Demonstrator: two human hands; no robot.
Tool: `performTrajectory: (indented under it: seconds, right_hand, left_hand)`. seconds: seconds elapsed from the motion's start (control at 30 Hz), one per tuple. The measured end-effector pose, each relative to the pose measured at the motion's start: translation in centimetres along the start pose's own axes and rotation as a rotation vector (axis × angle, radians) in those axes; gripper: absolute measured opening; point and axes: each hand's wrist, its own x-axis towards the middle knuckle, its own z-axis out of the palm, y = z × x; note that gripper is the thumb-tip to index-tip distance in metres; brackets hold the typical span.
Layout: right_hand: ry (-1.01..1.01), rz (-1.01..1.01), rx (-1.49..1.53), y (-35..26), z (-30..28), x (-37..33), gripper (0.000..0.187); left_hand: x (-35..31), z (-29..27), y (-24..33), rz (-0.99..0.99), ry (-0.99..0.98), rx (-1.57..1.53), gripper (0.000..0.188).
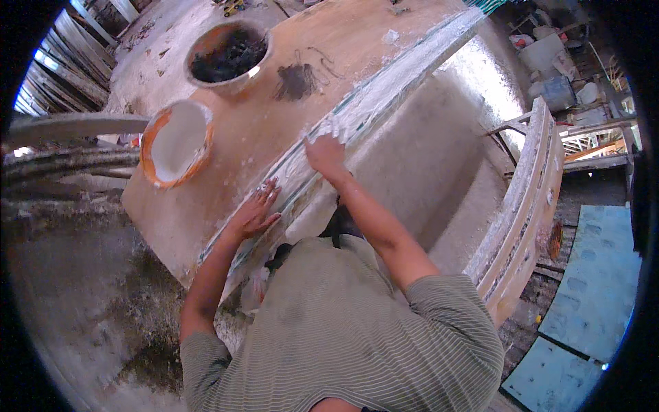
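A long strip coated in wet white plaster, with green lines along its sides, runs diagonally over the brown tabletop. My left hand rests flat at the strip's nearer part, fingers spread and smeared white. Farther up the same strip, my right hand presses into the plaster with its fingers bent; white paste covers the fingertips, and anything inside them is hidden. An orange-rimmed bowl coated with white plaster stands left of the strip. Behind it is a larger basin holding dark, tangled fibre.
Loose dark fibre lies on the tabletop beside the basin. At right stands a curved, plaster-crusted frame, with pale blue panels beyond it. Long bars jut in at left. Clutter fills the far right corner.
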Motion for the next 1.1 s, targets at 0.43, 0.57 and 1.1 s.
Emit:
performTrajectory:
  seconds: [0.43,0.57,1.1]
  right_hand:
    - [-0.115,-0.089,-0.117,22.7,-13.6,21.0,0.046]
    - [-0.020,-0.081,0.007,21.1,-8.0,18.1,0.040]
    - [0.074,0.321,0.027,31.6,-13.3,31.0,0.071]
  left_hand:
    - [26.7,-6.9,5.6,-0.025,-0.048,-0.137,0.075]
    - [35.1,-8.2,7.3,-0.032,-0.016,-0.259,0.079]
    - [42.7,-4.6,9.8,0.269,0.238,0.017,0.070]
